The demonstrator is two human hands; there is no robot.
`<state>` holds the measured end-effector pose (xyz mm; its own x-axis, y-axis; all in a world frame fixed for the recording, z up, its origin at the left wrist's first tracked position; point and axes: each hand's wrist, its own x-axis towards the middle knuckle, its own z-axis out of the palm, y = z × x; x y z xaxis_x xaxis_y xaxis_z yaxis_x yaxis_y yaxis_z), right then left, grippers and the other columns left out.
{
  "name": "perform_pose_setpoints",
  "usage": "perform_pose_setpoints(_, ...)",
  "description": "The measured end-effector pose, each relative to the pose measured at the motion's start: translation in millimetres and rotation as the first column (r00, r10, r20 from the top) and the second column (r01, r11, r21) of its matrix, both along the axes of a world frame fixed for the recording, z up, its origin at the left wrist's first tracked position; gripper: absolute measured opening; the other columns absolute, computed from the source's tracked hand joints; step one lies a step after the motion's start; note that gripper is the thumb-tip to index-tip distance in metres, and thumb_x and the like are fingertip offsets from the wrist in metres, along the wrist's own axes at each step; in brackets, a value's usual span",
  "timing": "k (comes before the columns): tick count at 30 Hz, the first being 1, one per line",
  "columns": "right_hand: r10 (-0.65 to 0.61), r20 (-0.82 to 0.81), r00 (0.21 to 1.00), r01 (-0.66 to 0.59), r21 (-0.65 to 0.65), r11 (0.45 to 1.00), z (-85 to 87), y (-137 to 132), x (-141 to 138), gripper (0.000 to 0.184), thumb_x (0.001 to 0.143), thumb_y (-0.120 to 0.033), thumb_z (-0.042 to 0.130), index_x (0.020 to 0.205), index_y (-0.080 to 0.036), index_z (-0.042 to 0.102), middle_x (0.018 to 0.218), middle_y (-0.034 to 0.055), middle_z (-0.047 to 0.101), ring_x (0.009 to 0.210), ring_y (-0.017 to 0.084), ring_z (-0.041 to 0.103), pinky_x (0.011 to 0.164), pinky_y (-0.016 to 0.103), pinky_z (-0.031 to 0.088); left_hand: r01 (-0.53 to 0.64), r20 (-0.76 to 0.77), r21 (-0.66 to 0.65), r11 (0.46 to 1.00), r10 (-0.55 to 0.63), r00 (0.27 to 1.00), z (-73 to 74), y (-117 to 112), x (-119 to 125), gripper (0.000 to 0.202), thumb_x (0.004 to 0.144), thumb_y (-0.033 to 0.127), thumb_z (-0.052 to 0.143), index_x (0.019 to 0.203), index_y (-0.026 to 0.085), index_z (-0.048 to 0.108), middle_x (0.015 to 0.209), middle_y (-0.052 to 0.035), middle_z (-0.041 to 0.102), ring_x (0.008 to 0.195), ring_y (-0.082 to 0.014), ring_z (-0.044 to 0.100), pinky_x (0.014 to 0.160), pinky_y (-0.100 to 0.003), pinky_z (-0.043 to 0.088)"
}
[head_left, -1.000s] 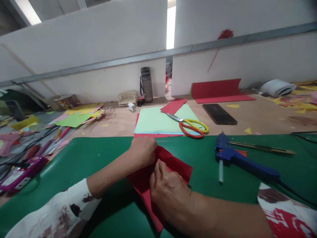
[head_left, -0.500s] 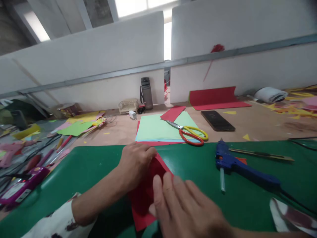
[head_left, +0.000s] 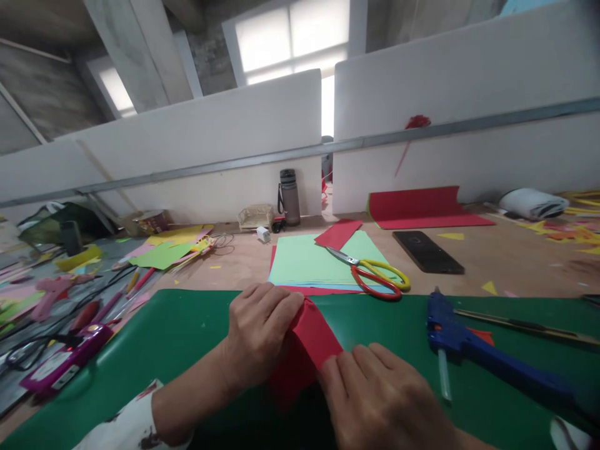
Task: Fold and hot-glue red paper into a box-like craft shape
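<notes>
A folded sheet of red paper [head_left: 315, 331] is held above the green mat [head_left: 197, 319]. My left hand [head_left: 260, 328] grips its upper left corner, fingers closed. On the lower right side my right hand [head_left: 375, 390] pinches the paper's edge between thumb and fingers. One panel slopes toward the right hand, while the part below hangs in shadow and is blurred. Beyond the hands, scissors [head_left: 375, 275] with a red and a yellow handle rest on a stack of pale green paper [head_left: 304, 259]. A small red paper piece [head_left: 338, 234] lies on that stack too.
At right lie a blue glue gun [head_left: 497, 356], a utility knife [head_left: 525, 324] and a black phone [head_left: 426, 251]. A folded red sheet [head_left: 422, 209] and a grey bottle [head_left: 289, 197] stand along the white partition. Leftward are a purple power strip [head_left: 68, 362] and paper scraps.
My right hand has gone from flat, extended fingers over the paper to pinching its edge. The red paper's panel is now folded over toward the right. The camera view has tipped upward.
</notes>
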<state>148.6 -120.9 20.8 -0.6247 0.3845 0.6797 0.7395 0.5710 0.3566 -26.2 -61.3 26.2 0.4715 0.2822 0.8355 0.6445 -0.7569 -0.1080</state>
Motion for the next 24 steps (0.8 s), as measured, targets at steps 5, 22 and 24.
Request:
perform_pose_setpoints(5,0.031,-0.033,0.999,-0.031,-0.018,0.999,-10.6,-1.9,-6.6,0.026,0.070,0.001,0.041,0.057,-0.021,0.046,0.046,0.0008,0.047,0.041,0.017,0.040,0.048,0.034,0.020,0.044,0.002,0.004,0.999,-0.044,0.999,0.7,-3.4,4.7,0.015,0.078,0.012,0.059,0.093,0.015,0.060,0.071,-0.0049,0.064,0.064,-0.0139,0.054,0.061,-0.028,0.041)
perform_pose_setpoints(22,-0.146,-0.551,0.821,-0.355,-0.695,0.626,55.6,61.8,34.3,0.022,0.088,-0.033,0.047,0.096,-0.018,0.061,0.094,0.0059,0.065,0.085,0.016,0.060,0.067,0.026,0.046,0.475,0.356,-0.302,0.827,-0.365,0.861,13.7,-3.2,4.9,0.007,0.077,0.028,0.068,0.075,0.023,0.071,0.111,-0.0084,0.055,0.105,-0.0251,0.052,0.085,-0.045,0.047)
perform_pose_setpoints(24,-0.282,-0.564,0.776,-0.431,-0.801,0.415,44.6,70.4,30.7,0.037,0.085,-0.048,0.047,0.075,-0.015,0.059,0.068,0.0038,0.063,0.063,0.014,0.058,0.056,0.025,0.043,0.434,0.360,-0.247,0.866,-0.334,0.871,11.1,-2.3,6.8,0.002,0.073,0.025,0.072,0.075,0.025,0.072,0.108,-0.0073,0.054,0.105,-0.0249,0.051,0.084,-0.044,0.047)
